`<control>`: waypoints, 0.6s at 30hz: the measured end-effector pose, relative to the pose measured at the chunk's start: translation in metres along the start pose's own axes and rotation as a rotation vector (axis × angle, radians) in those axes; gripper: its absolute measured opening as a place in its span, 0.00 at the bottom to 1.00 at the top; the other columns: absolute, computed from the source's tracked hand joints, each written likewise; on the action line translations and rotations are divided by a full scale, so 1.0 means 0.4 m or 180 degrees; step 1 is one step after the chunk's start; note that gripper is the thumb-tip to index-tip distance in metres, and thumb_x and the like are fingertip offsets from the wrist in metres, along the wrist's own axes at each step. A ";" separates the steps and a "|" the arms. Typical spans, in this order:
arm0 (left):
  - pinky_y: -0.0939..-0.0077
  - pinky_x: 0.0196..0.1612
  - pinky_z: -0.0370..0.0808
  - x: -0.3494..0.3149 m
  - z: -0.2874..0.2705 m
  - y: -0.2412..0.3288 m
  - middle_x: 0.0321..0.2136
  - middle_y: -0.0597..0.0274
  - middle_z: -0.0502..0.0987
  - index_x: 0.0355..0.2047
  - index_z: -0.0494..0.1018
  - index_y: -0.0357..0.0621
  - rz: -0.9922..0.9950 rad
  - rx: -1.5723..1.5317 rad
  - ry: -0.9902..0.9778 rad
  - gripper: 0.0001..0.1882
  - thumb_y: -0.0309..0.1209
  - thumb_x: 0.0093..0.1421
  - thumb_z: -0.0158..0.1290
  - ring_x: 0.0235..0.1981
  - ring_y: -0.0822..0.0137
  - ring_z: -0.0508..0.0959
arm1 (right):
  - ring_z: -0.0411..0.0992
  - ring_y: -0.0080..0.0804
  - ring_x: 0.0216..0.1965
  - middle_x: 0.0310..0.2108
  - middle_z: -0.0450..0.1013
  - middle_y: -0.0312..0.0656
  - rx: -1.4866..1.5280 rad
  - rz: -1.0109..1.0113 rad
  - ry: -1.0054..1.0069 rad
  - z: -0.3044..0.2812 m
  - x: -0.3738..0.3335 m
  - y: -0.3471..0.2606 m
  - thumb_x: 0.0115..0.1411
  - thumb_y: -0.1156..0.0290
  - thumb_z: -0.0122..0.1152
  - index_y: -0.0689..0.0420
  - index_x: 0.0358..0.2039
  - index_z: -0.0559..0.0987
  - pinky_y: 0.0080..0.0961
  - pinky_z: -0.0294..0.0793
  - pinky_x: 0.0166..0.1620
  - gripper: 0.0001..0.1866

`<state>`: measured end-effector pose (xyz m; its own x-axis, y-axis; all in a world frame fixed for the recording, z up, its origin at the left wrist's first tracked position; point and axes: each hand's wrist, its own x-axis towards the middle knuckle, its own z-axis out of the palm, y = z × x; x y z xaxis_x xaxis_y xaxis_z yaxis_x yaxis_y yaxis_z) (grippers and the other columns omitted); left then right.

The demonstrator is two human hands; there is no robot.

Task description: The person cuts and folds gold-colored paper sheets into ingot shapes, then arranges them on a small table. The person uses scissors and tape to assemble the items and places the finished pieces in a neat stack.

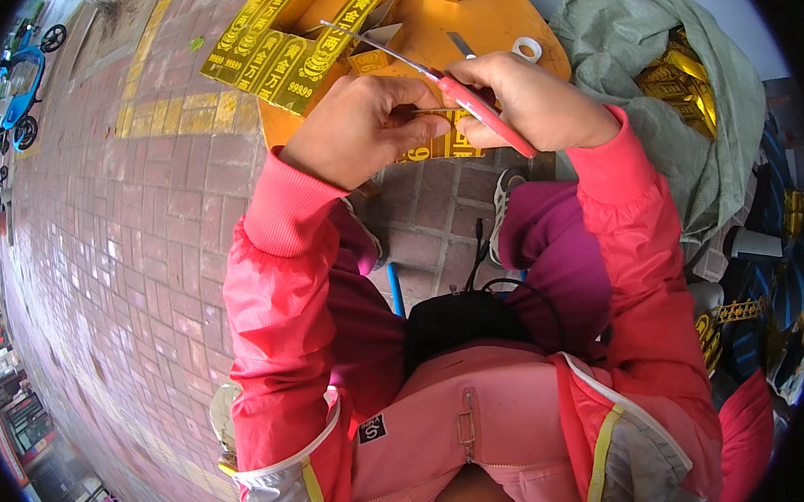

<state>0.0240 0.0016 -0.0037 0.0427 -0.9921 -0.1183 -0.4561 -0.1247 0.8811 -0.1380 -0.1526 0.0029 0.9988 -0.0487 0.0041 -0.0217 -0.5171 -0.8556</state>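
Note:
Over the near edge of the orange table, my right hand [532, 96] is closed around a pair of scissors [486, 116] with pink-red handles. The blades extend to the upper left, past my left hand and over the table. My left hand [367, 121] is closed, its thumb and fingers pinching a gold printed piece of card [443, 148] just below the scissors. Part of that card is hidden behind both hands. Beside my left hand stand gold printed boxes [280, 64]. An open-flapped box [377, 49] lies just beyond my fingers.
On the orange table [507, 19] lies a white tape roll [527, 49]. To the right, a grey-green woven sack [589, 30] holds shiny gold packaging [684, 84]. A black bag [457, 326] rests by my lap. Brick paving [158, 232] spreads left, with a blue scooter [24, 89] far off.

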 end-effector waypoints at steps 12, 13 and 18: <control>0.81 0.37 0.73 0.009 -0.038 -0.002 0.31 0.62 0.79 0.33 0.76 0.38 0.0632 -0.3345 0.1899 0.05 0.27 0.61 0.54 0.31 0.75 0.77 | 0.57 0.14 0.25 0.24 0.59 0.27 0.1297 -0.0100 0.1380 0.021 0.028 0.002 0.63 0.43 0.50 0.52 0.30 0.67 0.15 0.56 0.28 0.23; 0.81 0.37 0.73 0.009 -0.035 -0.002 0.31 0.62 0.79 0.33 0.76 0.38 0.0767 -0.3379 0.1958 0.05 0.27 0.61 0.54 0.31 0.75 0.77 | 0.57 0.14 0.26 0.25 0.59 0.27 0.1336 -0.0078 0.1389 0.037 0.027 -0.002 0.62 0.41 0.48 0.52 0.31 0.66 0.15 0.57 0.29 0.25; 0.78 0.43 0.73 0.017 -0.024 0.007 0.36 0.65 0.78 0.36 0.75 0.41 0.1052 -0.3664 0.2452 0.05 0.29 0.62 0.53 0.37 0.73 0.77 | 0.59 0.19 0.28 0.26 0.60 0.30 0.1398 0.0123 0.1397 0.110 0.040 -0.032 0.62 0.42 0.49 0.56 0.35 0.68 0.18 0.60 0.33 0.25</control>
<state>0.0317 -0.0057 0.0022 0.7138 -0.6919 0.1084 0.4091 0.5376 0.7373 -0.1196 -0.1090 -0.0088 0.8845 -0.4553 0.1015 0.0558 -0.1128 -0.9920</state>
